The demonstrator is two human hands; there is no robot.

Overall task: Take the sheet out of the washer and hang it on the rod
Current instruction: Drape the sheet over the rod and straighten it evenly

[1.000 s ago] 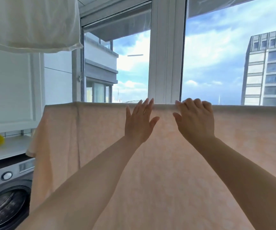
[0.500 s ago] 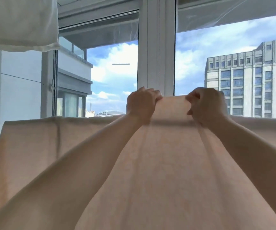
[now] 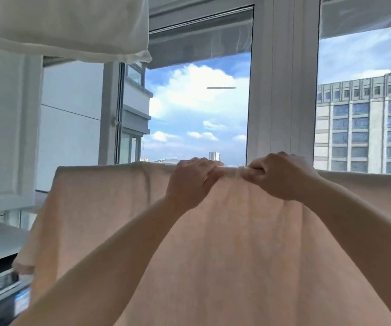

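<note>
Both hands grip the peach sheet [image 3: 236,243] at its top fold: left hand [image 3: 191,181] and right hand [image 3: 281,176] curled round bunched cloth, nearly touching. It hangs draped from nine to three o'clock; a white cloth [image 3: 60,24] hangs at eleven.

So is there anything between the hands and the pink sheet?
No, nothing visible. The left hand and right hand both grip the sheet directly at its top fold, close together, fingers curled round the cloth. The sheet is already draped over the rod, which is hidden under the fold. The white cloth hangs higher up, off to the left.
</note>
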